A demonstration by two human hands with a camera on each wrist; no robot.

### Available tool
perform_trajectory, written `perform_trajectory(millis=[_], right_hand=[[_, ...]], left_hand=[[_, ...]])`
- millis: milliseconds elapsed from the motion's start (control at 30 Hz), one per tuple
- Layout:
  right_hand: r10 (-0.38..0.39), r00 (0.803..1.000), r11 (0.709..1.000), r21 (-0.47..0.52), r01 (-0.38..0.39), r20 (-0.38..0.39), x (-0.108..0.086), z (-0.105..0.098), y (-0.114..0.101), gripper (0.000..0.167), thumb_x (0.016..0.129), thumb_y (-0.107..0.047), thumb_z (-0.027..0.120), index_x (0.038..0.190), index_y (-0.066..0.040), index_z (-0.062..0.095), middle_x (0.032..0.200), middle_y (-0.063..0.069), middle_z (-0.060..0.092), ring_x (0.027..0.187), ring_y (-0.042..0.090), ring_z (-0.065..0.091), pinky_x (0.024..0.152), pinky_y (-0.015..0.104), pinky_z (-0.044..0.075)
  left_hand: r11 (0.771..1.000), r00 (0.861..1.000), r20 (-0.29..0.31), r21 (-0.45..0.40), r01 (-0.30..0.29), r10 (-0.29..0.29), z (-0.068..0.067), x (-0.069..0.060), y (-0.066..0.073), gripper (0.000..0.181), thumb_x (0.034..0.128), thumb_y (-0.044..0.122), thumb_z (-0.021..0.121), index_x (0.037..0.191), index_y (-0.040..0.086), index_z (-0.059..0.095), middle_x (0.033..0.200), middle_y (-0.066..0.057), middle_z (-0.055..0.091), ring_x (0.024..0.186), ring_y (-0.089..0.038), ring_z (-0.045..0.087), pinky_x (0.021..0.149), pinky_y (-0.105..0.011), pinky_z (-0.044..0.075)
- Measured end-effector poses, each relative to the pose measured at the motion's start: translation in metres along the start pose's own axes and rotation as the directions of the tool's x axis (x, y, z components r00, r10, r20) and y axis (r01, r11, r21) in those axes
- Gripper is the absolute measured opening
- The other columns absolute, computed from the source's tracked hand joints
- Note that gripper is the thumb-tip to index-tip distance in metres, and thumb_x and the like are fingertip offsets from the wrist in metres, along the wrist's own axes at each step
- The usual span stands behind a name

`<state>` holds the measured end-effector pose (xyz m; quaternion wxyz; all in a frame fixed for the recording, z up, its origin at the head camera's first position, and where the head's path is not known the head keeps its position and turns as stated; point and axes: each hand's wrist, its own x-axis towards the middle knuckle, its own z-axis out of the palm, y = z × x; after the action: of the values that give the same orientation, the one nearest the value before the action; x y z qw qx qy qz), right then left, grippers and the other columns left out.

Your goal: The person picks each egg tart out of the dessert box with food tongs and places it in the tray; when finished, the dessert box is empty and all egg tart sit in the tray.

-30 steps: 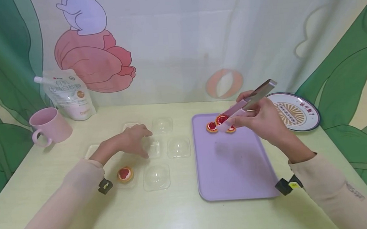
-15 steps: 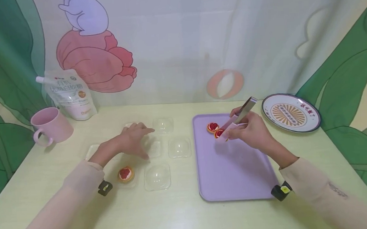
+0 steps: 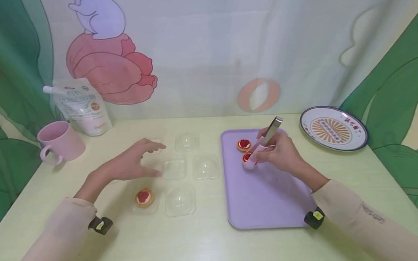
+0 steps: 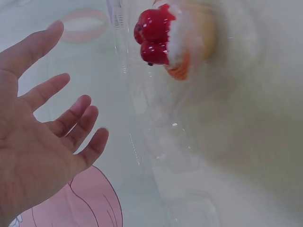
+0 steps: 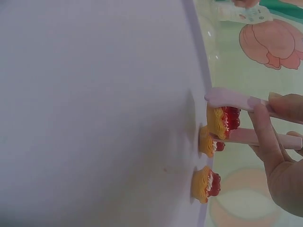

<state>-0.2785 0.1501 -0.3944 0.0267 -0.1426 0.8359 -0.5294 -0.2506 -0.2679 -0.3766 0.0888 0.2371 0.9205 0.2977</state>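
Observation:
In the head view, my right hand (image 3: 283, 151) grips tongs (image 3: 273, 128) with a metal bend and pink arms. The tongs pinch a small fruit tart (image 5: 222, 120), red-topped with a yellow crust, just above the purple tray (image 3: 272, 207). Two more tarts sit on the tray in the right wrist view: one tart (image 5: 207, 183) apart, another tart (image 5: 205, 144) partly behind the tongs. My left hand (image 3: 131, 160), fingers spread and holding nothing, hovers over clear plastic boxes. Below it, one fruit tart (image 3: 143, 197) rests in a clear box.
Several clear plastic pieces, among them a domed one (image 3: 180, 203), lie left of the tray. A pink mug (image 3: 62, 142) and a white pouch (image 3: 83, 109) stand at the back left. A patterned plate (image 3: 332, 130) lies at the back right, before a printed curtain (image 3: 196, 58).
The right hand has moved left and nearer to me, carrying the tart in the tongs away from the other tarts. My left hand has drawn slightly back to the left.

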Motion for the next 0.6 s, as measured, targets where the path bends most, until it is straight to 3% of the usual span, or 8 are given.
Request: perform_trajectory(millis=[233, 400, 600], right_hand=[[-0.014, 1.0, 1.0, 0.001, 0.014, 0.01, 0.002, 0.006, 0.005, 0.041, 0.077, 0.006, 0.078, 0.112, 0.008, 0.056, 0.087, 0.023, 0.073, 0.064, 0.007, 0.071, 0.063, 0.027, 0.06], [0.002, 1.0, 1.0, -0.027, -0.002, 0.007, 0.002, 0.009, 0.009, 0.043, 0.077, 0.004, 0.079, 0.113, 0.006, 0.055, 0.089, 0.02, 0.072, 0.067, 0.008, 0.069, 0.064, 0.026, 0.059], [-0.013, 1.0, 0.998, -0.068, 0.012, -0.006, 0.006, 0.01, 0.014, 0.039, 0.076, 0.003, 0.08, 0.109, 0.002, 0.058, 0.093, 0.019, 0.07, 0.074, 0.017, 0.069, 0.065, 0.027, 0.059]], left_hand=[[0.999, 0.999, 0.035, 0.013, 0.032, -0.033, 0.001, -0.031, -0.003, 0.069, 0.0809, 0.029, 0.083, 0.14, 0.011, 0.053, 0.126, -0.017, 0.051, 0.116, -0.036, 0.053, 0.089, -0.048, 0.049], [0.997, 0.994, 0.076, 0.032, 0.072, -0.075, 0.006, -0.055, -0.003, 0.077, 0.0758, 0.038, 0.086, 0.14, 0.011, 0.053, 0.121, -0.014, 0.051, 0.114, -0.034, 0.053, 0.089, -0.046, 0.047], [0.994, 0.991, 0.085, 0.049, 0.098, -0.102, 0.013, -0.068, -0.004, 0.081, 0.0711, 0.038, 0.089, 0.139, 0.01, 0.054, 0.119, -0.013, 0.05, 0.113, -0.032, 0.052, 0.09, -0.045, 0.047]])
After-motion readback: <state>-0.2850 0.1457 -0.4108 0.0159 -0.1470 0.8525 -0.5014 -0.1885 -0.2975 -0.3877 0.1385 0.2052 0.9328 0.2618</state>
